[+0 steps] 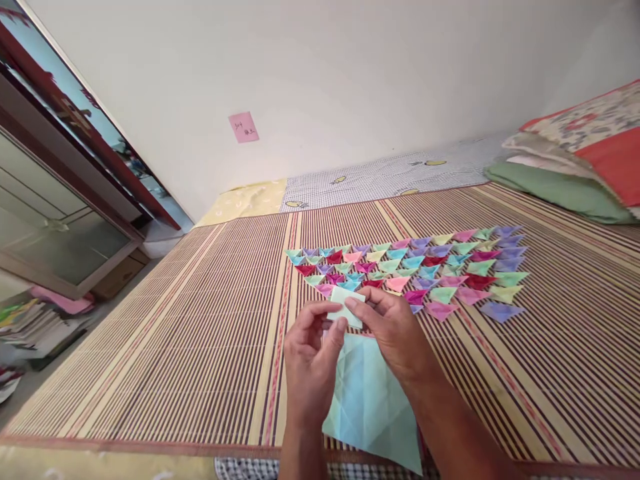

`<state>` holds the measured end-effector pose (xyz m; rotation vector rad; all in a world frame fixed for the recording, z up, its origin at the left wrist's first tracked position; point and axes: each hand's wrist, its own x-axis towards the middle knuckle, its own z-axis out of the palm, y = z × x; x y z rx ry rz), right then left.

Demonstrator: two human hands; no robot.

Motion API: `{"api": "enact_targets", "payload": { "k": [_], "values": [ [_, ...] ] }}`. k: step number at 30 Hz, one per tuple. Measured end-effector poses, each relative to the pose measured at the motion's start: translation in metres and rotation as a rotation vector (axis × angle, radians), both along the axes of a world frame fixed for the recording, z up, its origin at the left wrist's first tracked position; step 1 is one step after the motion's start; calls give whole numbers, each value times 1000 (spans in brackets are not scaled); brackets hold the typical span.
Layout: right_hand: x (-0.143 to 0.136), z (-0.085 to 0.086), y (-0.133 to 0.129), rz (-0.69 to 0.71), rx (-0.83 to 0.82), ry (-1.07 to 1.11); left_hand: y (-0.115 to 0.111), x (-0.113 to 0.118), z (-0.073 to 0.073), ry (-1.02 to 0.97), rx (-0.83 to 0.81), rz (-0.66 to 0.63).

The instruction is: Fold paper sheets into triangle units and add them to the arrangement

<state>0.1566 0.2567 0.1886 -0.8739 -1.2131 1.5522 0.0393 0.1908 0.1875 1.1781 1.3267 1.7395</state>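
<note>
A small folded square of pale green paper is held up between my two hands. My right hand pinches its right side, thumb on the face turned toward me. At the left edge, my left hand has its curled forefinger and thumb against the paper. Under my wrists lies a larger sheet of light blue-green paper with crease lines. Just beyond my hands, several rows of small folded paper pieces in pink, red, green, blue, purple and yellow lie on the striped mat.
Folded bedding and a red patterned pillow are piled at the back right. A white wall with a pink note rises behind the mat. At left are a glass-panelled door and stacked papers below the mat's edge.
</note>
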Motion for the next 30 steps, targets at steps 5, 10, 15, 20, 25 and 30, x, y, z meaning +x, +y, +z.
{"api": "enact_targets", "payload": {
  "k": [5, 10, 15, 20, 25, 30],
  "values": [
    [3, 5, -2, 36, 33, -51, 0, -6, 2, 61, 33, -42],
    [14, 10, 2, 40, 143, -29, 0, -17, 1, -13, 48, -73],
    [26, 13, 3, 169, 264, -55, 0, -25, -1, -174, 31, -177],
    [30, 13, 3, 236, 315, -72, -1, -26, -1, -257, 13, -251],
    [29, 11, 5, 218, 356, -79, -1, -27, 1, -245, 3, -252],
    [27, 10, 4, 182, 396, -93, -1, -26, -2, -155, 19, -216]
  ]
}}
